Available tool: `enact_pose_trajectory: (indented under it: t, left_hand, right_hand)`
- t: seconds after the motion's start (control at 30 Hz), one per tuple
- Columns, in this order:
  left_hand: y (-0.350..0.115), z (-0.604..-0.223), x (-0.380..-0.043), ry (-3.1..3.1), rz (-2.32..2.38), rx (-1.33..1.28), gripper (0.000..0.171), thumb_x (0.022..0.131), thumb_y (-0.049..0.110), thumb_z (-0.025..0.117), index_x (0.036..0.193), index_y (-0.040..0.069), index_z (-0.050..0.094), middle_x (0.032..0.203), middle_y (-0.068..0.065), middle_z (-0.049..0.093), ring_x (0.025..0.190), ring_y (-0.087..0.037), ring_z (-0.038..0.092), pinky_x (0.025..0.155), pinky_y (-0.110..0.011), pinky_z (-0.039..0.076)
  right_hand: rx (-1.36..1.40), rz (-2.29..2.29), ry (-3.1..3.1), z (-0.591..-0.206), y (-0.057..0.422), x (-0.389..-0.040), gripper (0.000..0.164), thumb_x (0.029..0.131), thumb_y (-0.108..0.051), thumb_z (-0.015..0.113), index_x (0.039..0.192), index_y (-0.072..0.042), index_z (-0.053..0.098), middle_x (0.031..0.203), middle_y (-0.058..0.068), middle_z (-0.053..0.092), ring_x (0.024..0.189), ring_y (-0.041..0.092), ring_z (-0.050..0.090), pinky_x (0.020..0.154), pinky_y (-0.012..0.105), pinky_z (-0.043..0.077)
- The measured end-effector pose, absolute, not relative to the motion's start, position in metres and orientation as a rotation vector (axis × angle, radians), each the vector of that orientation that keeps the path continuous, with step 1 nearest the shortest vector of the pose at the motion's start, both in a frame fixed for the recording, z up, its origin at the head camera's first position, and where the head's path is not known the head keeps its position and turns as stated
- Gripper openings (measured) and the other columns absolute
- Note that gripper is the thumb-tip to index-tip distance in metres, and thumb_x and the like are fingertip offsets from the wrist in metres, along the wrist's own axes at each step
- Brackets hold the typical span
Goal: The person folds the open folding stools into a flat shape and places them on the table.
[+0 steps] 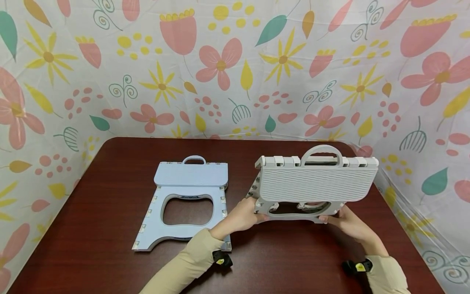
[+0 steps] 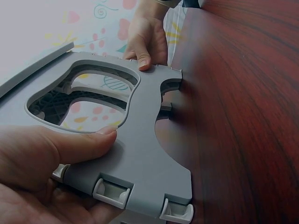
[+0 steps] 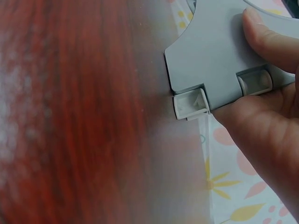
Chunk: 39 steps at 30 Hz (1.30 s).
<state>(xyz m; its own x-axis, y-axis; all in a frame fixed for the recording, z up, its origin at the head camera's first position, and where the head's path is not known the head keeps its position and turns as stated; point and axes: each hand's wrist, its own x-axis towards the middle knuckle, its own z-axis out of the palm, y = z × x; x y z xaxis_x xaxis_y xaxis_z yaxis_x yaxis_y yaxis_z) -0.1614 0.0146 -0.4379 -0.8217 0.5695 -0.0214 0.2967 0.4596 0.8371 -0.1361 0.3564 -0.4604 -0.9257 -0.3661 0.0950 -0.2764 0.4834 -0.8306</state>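
Note:
A grey-white folding step stool with a loop handle is tilted up over the right part of the table, its panels partly spread. My left hand grips its lower left side, thumb laid on the leg panel beside the oval cutout in the left wrist view. On the opposite side my right hand holds the panel's edge, with the thumb on top and fingers mostly hidden underneath. White hinge pieces line the panel's side. Left of my hands, a pale blue folding step stool lies folded flat.
Both stools are on a dark red-brown wooden table. Flower-printed cloth hangs behind it and along both sides. My left forearm passes close to the lower right corner of the flat stool. Each wrist wears a black strap.

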Motion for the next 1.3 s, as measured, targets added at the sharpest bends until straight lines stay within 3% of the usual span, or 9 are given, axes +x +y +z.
enact_pose_trajectory:
  t: [0.07,0.17,0.33,0.6,0.73,0.93,1.13,1.3]
  left_hand:
    - [0.015,-0.438,-0.161,2.421,1.295,0.742,0.033,0.086,0.015,0.074,0.118,0.01,0.066,0.108,-0.007,0.072,0.093,-0.015,0.067,0.075,-0.023,0.048]
    - [0.015,-0.438,-0.161,2.426,1.296,0.741,0.033,0.085,0.015,0.074,0.117,0.01,0.067,0.107,-0.007,0.072,0.092,-0.015,0.067,0.075,-0.023,0.048]
    - [0.014,-0.438,-0.162,2.419,1.299,0.737,0.034,0.086,0.015,0.073,0.118,0.009,0.066,0.108,-0.007,0.072,0.093,-0.015,0.067,0.076,-0.022,0.048]
    - [0.014,-0.439,-0.162,2.47,1.264,0.768,0.033,0.084,0.018,0.075,0.116,0.011,0.068,0.106,-0.005,0.073,0.096,-0.016,0.068,0.077,-0.023,0.049]
    - [0.015,-0.442,-0.162,2.492,1.264,0.764,0.035,0.083,0.018,0.077,0.116,0.011,0.067,0.105,-0.005,0.073,0.095,-0.016,0.069,0.078,-0.022,0.05]
    - [0.011,-0.441,-0.162,2.534,1.235,0.79,0.035,0.08,0.017,0.079,0.112,0.009,0.068,0.102,-0.005,0.074,0.092,-0.015,0.069,0.076,-0.021,0.05]
    - [0.001,-0.432,-0.157,2.579,1.203,0.813,0.025,0.082,0.017,0.077,0.105,0.009,0.07,0.101,-0.005,0.074,0.094,-0.015,0.068,0.075,-0.02,0.05]
    - [-0.001,-0.427,-0.152,2.624,1.199,0.811,0.015,0.084,0.019,0.075,0.093,0.008,0.071,0.087,-0.004,0.073,0.071,-0.004,0.059,0.061,-0.016,0.043]
  right_hand:
    - [-0.59,-1.435,2.623,-0.461,0.357,-0.137,0.049,0.092,-0.003,0.063,0.136,-0.006,0.043,0.115,-0.013,0.062,0.1,-0.006,0.056,0.085,0.01,0.034]
    - [-0.621,-1.468,2.561,-0.461,0.358,-0.139,0.045,0.092,-0.001,0.061,0.134,-0.003,0.045,0.112,-0.01,0.064,0.089,0.0,0.06,0.078,0.016,0.042]
    - [-0.651,-1.536,2.436,-0.461,0.359,-0.14,0.041,0.094,0.001,0.056,0.134,0.003,0.047,0.118,-0.01,0.066,0.09,0.005,0.067,0.071,0.027,0.051]
    - [-0.622,-1.509,2.487,-0.46,0.357,-0.139,0.044,0.093,-0.001,0.06,0.134,-0.002,0.047,0.119,-0.011,0.065,0.096,0.002,0.065,0.075,0.02,0.049]
    - [-0.536,-1.443,2.588,-0.459,0.355,-0.137,0.043,0.091,-0.003,0.064,0.13,-0.008,0.047,0.11,-0.014,0.065,0.088,0.0,0.063,0.071,0.022,0.048]
    - [-0.476,-1.351,2.683,-0.457,0.354,-0.136,0.04,0.087,-0.005,0.069,0.123,0.001,0.052,0.1,-0.015,0.067,0.083,0.001,0.064,0.069,0.023,0.049]
    - [-0.507,-1.318,2.746,-0.454,0.357,-0.137,0.035,0.082,-0.006,0.075,0.113,0.0,0.062,0.092,-0.013,0.071,0.077,0.003,0.066,0.069,0.02,0.049]
    - [-0.569,-1.338,2.751,-0.452,0.36,-0.138,0.027,0.079,-0.003,0.077,0.105,-0.002,0.067,0.088,-0.01,0.073,0.074,0.004,0.067,0.067,0.019,0.05]
